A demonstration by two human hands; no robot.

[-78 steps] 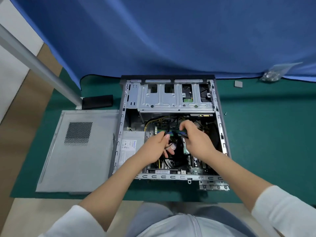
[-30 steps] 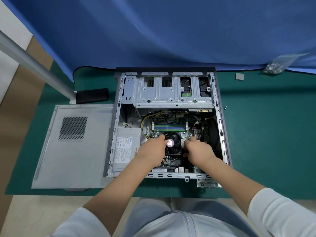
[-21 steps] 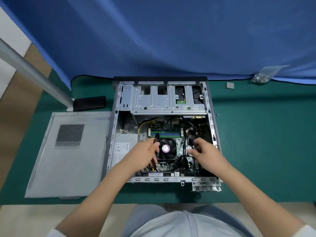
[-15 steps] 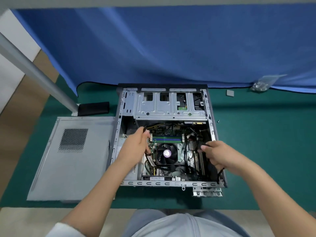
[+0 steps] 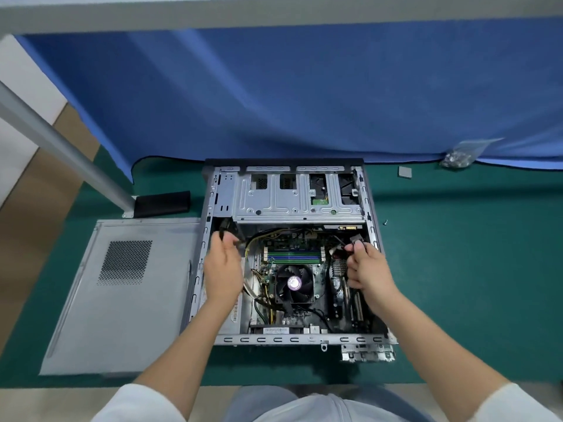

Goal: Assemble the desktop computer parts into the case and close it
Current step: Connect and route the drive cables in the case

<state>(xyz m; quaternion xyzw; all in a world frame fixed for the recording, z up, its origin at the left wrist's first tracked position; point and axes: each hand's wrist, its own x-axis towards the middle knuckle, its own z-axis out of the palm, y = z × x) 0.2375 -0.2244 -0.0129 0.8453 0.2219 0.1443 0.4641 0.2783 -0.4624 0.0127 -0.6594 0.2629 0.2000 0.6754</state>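
Observation:
An open grey computer case (image 5: pixel 373 239) lies on its side on the green mat. Inside I see the motherboard, a black CPU fan (image 5: pixel 294 284) and memory sticks (image 5: pixel 294 256). My left hand (image 5: pixel 224 271) is over the case's left side and pinches a black cable (image 5: pixel 227 231) near the upper left corner. My right hand (image 5: pixel 367 271) grips a cable with a grey connector (image 5: pixel 355 240) at the case's right side. The grey side panel (image 5: pixel 122 295) lies flat to the left of the case.
A black block (image 5: pixel 163 204) sits beside a metal post's foot at the back left. A bag of screws (image 5: pixel 457 156) and a small grey pad (image 5: pixel 405 172) lie at the back right. A loose screw (image 5: pixel 385 222) rests right of the case. A blue cloth hangs behind.
Both hands left the memory sticks and the fan. The left moved to the upper left with a black cable; the right moved right and picked up a cable with a connector.

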